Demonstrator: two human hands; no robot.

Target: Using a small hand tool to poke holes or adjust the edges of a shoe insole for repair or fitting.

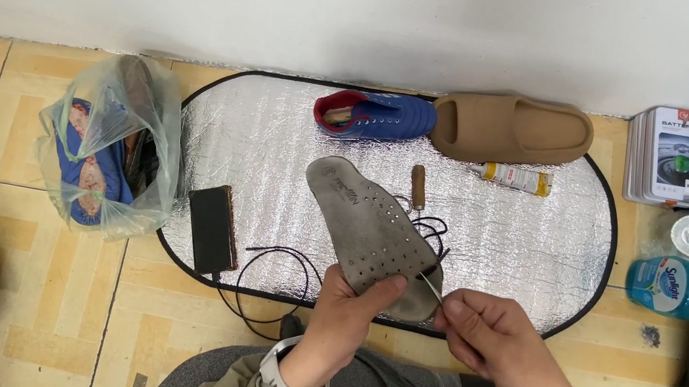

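Our left hand (pixel 349 311) grips one grey perforated insole (pixel 371 231) (toe toward eleven o'clock); right hand (pixel 496 339) pinches one needle (pixel 432 288) at its heel.

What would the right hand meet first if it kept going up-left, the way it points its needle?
Probably the insole: the right hand pinches a thin needle whose tip already sits at the insole's heel edge, held by the left hand.

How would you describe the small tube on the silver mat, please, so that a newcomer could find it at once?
Start at the oval silver mat on the tiled floor. Along its far edge, a tan slipper lies beside a blue shoe. Just in front of the slipper lies the tube: small, white and yellow, on its side, unlike the brown wooden handle nearby.
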